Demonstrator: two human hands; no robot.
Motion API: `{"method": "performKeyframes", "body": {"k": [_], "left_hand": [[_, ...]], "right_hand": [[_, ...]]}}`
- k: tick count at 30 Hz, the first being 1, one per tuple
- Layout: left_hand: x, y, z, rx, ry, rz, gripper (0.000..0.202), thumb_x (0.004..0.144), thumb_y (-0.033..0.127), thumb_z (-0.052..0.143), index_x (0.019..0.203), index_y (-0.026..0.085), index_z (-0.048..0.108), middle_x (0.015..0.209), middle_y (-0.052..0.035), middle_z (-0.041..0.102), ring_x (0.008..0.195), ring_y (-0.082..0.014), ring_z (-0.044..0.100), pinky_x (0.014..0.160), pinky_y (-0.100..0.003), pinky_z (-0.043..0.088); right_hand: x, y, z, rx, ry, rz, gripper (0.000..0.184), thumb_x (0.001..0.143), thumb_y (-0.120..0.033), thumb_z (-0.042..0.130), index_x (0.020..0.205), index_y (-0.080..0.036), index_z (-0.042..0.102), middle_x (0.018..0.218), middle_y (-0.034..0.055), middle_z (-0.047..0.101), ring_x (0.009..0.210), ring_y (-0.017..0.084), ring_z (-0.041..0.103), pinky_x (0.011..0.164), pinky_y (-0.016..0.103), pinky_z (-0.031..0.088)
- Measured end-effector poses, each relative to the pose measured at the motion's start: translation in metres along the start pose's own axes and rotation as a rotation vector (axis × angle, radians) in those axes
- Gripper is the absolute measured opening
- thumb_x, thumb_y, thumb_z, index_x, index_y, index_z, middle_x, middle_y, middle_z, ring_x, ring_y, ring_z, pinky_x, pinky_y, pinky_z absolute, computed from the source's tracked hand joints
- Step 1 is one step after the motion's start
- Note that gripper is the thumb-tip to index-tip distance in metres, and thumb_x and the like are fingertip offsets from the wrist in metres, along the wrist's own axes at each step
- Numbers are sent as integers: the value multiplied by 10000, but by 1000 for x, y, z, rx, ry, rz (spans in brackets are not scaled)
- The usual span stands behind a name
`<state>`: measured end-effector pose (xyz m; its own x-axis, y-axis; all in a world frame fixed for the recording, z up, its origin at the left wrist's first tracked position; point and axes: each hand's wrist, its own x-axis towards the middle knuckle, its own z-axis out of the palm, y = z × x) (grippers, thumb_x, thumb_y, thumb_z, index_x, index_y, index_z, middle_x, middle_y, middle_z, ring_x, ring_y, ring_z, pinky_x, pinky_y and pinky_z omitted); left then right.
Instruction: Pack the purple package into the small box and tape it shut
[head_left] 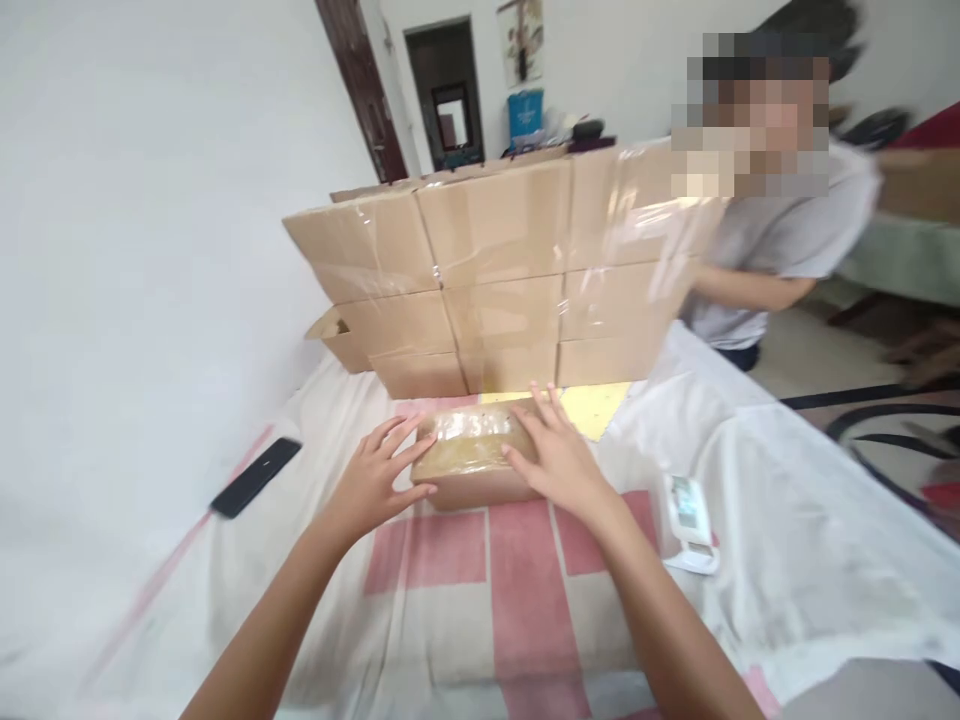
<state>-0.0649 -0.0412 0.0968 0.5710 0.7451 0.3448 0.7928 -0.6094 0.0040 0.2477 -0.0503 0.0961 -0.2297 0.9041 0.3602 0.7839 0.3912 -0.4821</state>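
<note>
A small brown parcel [471, 455], wrapped in clear tape, lies on a pink-and-white checked cloth [480, 580]. My left hand [375, 482] rests against the parcel's left side with its fingers spread. My right hand [556, 450] lies flat on the parcel's right side, fingers stretched forward. Neither hand grips the parcel. Just behind it stands a stack of several taped cardboard boxes [495, 280].
A black phone [255, 477] lies on the white sheet at the left. A white tape dispenser [688, 522] sits at the right. A yellow sheet [592, 405] lies under the stack. Another person in a grey shirt [780, 240] stands behind the boxes at the right.
</note>
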Motion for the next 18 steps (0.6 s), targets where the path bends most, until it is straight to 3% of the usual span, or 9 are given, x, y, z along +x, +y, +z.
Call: {"method": "performKeyframes", "body": {"k": [4,7,13,18], "left_hand": [[-2,-14,19,26,93,14,592,899,589,607,1434,340,559,1589,-71,426,1386,-366,449,1137,-517,391],[2,-27,30,27,127,56,592,880,638,589,1407,369,583,1579,-58,439,1357,-359,486,1112,-497,416],[8,-41,38,80,121,48,749,811,729,594,1483,418,476,1589,-22,435,1352,-365,495,1109,-505,411],[11,-48,45,100,80,32,755,804,738,584,1483,427,471,1597,-20,424,1380,-375,480,1047,-515,464]], "right_hand": [[-3,9,-8,200,-102,-21,730,853,-534,702,1481,-218,506,1674,122,237,1563,385,70,1198,569,315],[-5,12,-12,264,-106,-34,791,797,-550,759,1475,-220,522,1650,108,311,1563,389,44,1214,561,285],[-8,10,-13,289,-75,-52,767,766,-589,778,1417,-230,590,1583,85,443,1562,368,77,1242,521,238],[-7,9,-10,267,-27,-83,705,748,-523,815,1366,-235,634,1531,72,509,1524,354,217,1236,488,261]]}}
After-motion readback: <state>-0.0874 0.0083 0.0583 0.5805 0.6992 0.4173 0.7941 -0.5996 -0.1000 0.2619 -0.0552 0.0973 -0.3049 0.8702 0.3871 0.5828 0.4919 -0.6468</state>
